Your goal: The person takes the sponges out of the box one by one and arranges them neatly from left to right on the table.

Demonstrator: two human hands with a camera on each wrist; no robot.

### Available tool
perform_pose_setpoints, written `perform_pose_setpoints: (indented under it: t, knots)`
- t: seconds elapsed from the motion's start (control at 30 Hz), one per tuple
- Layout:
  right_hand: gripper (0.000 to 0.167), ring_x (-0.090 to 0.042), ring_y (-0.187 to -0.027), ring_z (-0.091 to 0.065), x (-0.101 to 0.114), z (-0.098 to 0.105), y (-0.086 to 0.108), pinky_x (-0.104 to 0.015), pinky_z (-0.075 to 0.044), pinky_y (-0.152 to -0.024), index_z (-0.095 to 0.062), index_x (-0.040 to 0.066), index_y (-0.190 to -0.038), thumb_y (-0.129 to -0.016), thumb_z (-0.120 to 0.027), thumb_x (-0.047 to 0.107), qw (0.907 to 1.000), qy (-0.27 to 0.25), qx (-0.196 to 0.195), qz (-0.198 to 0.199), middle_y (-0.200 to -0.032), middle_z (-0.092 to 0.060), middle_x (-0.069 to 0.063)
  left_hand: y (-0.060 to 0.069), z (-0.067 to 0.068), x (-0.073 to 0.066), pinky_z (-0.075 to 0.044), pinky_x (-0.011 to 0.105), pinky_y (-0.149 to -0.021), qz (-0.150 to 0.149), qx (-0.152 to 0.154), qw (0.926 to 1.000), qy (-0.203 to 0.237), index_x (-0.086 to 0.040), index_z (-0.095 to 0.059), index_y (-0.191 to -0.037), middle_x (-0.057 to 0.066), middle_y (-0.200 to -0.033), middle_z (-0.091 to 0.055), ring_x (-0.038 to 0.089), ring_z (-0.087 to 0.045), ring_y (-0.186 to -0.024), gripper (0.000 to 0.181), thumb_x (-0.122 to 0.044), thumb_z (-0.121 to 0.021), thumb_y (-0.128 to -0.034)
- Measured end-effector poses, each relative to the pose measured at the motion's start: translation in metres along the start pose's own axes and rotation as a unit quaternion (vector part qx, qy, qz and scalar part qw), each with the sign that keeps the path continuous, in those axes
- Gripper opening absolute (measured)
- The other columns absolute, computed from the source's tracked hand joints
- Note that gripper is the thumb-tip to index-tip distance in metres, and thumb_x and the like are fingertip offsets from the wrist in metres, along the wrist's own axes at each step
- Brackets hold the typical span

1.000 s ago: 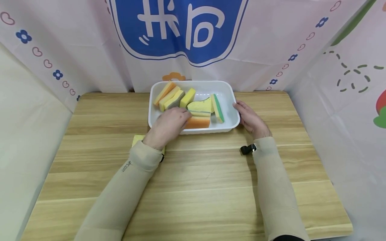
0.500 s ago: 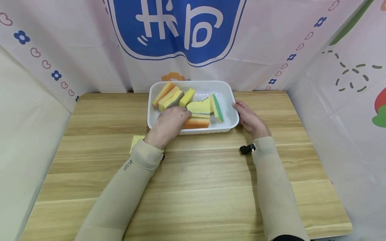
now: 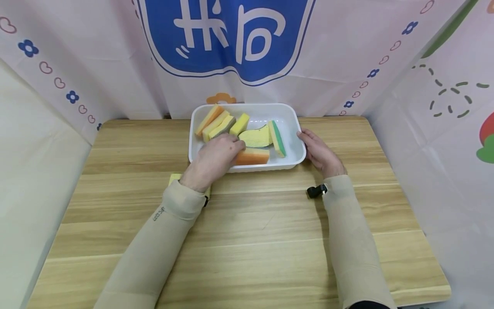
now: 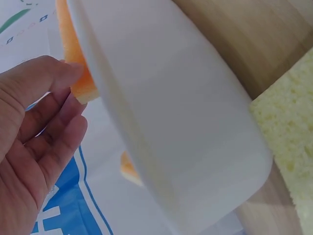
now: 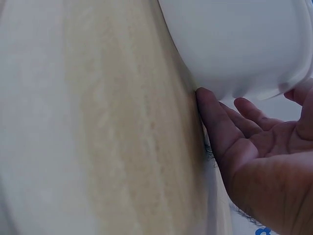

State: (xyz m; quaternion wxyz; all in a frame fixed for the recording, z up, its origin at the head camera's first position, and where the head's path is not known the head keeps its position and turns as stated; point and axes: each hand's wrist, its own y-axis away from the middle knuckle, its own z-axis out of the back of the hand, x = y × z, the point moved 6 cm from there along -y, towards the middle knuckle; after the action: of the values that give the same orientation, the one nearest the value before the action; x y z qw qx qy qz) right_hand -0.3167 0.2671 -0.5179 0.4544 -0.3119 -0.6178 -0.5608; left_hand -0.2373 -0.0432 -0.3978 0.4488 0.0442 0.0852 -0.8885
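Observation:
In the head view, a white plastic tub (image 3: 247, 168) holds several sponges. My left hand (image 3: 216, 156) reaches over its near wall and pinches an orange and pale-yellow sponge (image 3: 252, 157). In the left wrist view, the thumb of that hand (image 4: 39, 107) presses the orange face of the sponge (image 4: 78, 58), with fingers behind it. My right hand (image 3: 318, 150) holds the tub's right end, thumb at the rim. In the right wrist view, fingertips of the right hand (image 5: 254, 132) touch the tub's outer wall (image 5: 239, 49).
Inside the tub, a green-backed sponge (image 3: 277, 138) leans at right, a curved yellow sponge (image 3: 254, 137) lies mid-tub, and orange and grey-backed sponges (image 3: 214, 122) stand at left. A yellow sponge (image 4: 288, 122) lies on the wooden table (image 3: 262, 240) under my left wrist. A printed curtain (image 3: 328, 56) hangs behind.
My left hand has shifted slightly. The pale strip behind the orange sponge has gone from sight, and more of the curved yellow sponge shows. My right hand stays at the tub.

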Motion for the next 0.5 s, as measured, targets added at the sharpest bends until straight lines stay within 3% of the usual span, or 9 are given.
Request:
perform_pose_setpoints:
  t: [0.17, 0.5]
  knots:
    - [0.072, -0.019, -0.141, -0.066, 0.000, 0.000, 0.000, -0.018, -0.067, -0.097, -0.025, 0.016, -0.188, -0.127, -0.045, 0.049, 1.0000, 0.004, 0.001, 0.001, -0.187, -0.045, -0.017, 0.002, 0.009, -0.001, -0.071, 0.046, -0.105, -0.003, -0.009, 0.9999, 0.008, -0.007, -0.084, -0.131, 0.013, -0.129, -0.084, 0.034, -0.078, -0.122, 0.024, 0.001, -0.079, -0.1085]
    - [0.073, -0.023, -0.149, -0.064, -0.001, 0.000, -0.001, -0.018, -0.067, -0.101, -0.024, 0.017, -0.188, -0.127, -0.046, 0.049, 1.0000, -0.001, 0.001, -0.001, -0.188, -0.043, -0.016, 0.008, 0.022, -0.002, -0.068, 0.049, -0.115, -0.012, -0.020, 0.9995, 0.021, -0.005, -0.082, -0.134, 0.014, -0.134, -0.083, 0.037, -0.076, -0.131, 0.025, 0.000, -0.077, -0.1103]
